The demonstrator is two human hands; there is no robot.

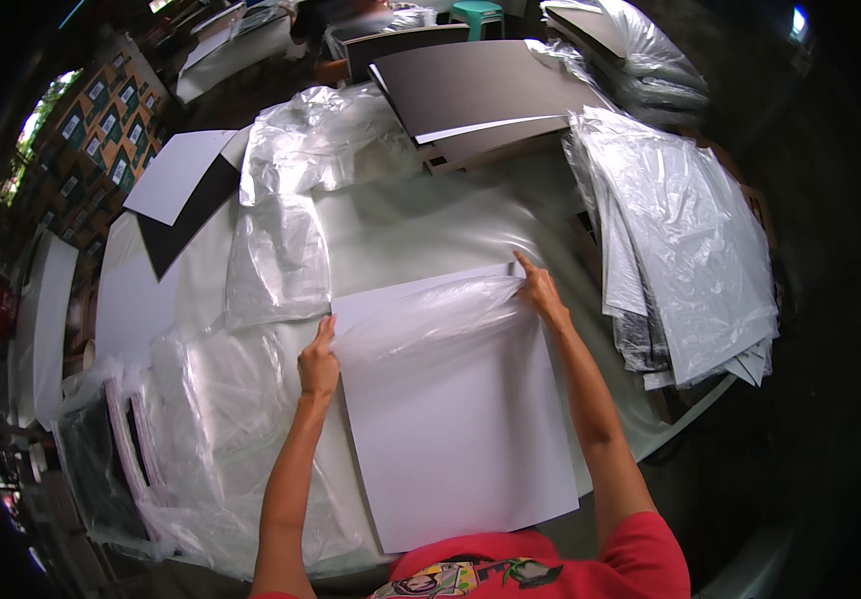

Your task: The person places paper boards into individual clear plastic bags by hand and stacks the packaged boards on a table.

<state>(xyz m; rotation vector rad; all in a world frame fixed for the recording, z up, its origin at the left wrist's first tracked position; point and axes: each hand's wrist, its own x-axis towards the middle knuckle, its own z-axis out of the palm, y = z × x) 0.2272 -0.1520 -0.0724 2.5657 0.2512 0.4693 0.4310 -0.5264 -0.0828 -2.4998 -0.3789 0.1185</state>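
A large white sheet of board [460, 439] lies in front of me, its near edge against my red shirt. Across its far end is a transparent plastic bag [430, 314], bunched and slanting from one side to the other. My left hand [319, 361] is closed at the board's far left corner, on the bag's edge. At the far right corner my right hand [542, 292] pinches the plastic, its index finger pointing away from me. How far the bag covers the board is hard to make out.
Flat plastic bags [221, 399] cover the table's left side. Wrapped sheets [700, 240] are stacked at the right. Grey boards [490, 90] lie at the back, with a white sheet [179, 178] on a dark one at left. A person [336, 30] is beyond, near a green stool [477, 14].
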